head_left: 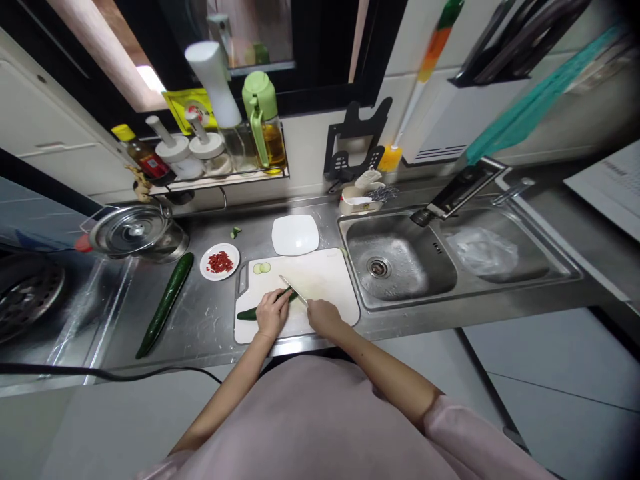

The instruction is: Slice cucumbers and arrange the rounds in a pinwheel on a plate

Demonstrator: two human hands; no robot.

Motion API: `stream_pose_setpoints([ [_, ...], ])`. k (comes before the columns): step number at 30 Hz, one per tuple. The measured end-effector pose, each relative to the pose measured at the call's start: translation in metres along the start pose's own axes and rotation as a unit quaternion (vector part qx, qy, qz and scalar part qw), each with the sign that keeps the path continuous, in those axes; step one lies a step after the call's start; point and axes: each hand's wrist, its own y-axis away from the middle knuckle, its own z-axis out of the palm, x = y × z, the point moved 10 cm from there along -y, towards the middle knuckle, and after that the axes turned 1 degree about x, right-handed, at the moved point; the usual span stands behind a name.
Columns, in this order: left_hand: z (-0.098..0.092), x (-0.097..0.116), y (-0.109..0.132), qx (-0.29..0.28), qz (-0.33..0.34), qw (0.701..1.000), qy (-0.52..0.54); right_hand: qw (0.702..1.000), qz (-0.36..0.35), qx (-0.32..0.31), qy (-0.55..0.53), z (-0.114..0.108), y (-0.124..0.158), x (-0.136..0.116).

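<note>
On the cutting board [325,273], left hand [273,313] pinned the cucumber [247,313], lying left-to-right; right hand [325,319], closed round the knife [293,290], held the blade across its right end.

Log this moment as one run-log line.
left hand: holds cucumber on cutting board | right hand: grips knife, blade at cucumber's end | slices: far-left of board | second cucumber: on counter, left

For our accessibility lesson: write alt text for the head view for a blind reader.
A person's left hand steadies a cucumber on a white cutting board while the right hand holds a knife over it. Two slices lie on the board; a whole cucumber lies left of it, a sink right.
</note>
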Motion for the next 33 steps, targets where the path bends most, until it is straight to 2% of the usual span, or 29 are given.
stream_pose_setpoints([
  [19,0.004,-0.002,-0.001,-0.014,-0.01,1.0,0.0,1.0,-0.001,-0.011,-0.002,0.007,-0.007,-0.003],
  [33,0.0,0.0,-0.001,0.009,0.008,1.0,0.006,1.0,0.004,-0.018,0.006,0.01,-0.011,-0.004],
])
